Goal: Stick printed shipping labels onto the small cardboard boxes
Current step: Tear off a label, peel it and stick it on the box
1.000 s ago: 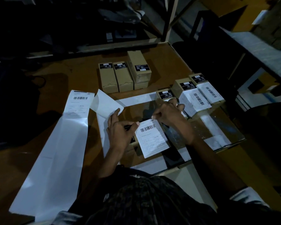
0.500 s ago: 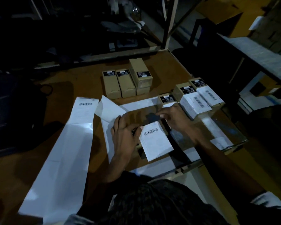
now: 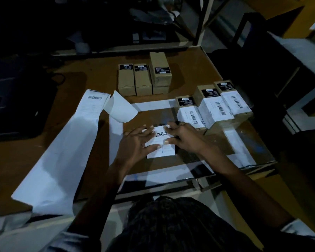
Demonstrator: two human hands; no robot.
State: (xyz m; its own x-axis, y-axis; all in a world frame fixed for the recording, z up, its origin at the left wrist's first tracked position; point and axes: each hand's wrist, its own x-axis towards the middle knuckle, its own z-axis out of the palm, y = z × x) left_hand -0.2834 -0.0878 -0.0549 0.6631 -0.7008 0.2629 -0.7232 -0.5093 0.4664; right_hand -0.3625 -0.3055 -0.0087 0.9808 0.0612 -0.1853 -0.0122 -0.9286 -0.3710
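White shipping label (image 3: 160, 144) lies pressed under both flat, spread grips, left hand (image 3: 135, 142) and right hand (image 3: 184, 137).

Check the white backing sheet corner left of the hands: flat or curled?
Curled. The white backing sheet's corner lifts off the brown table and bends over.

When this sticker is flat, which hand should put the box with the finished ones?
Probably the right hand. It presses the label on the side nearest the three labelled boxes, which stand to the right. The left hand would have to cross over.
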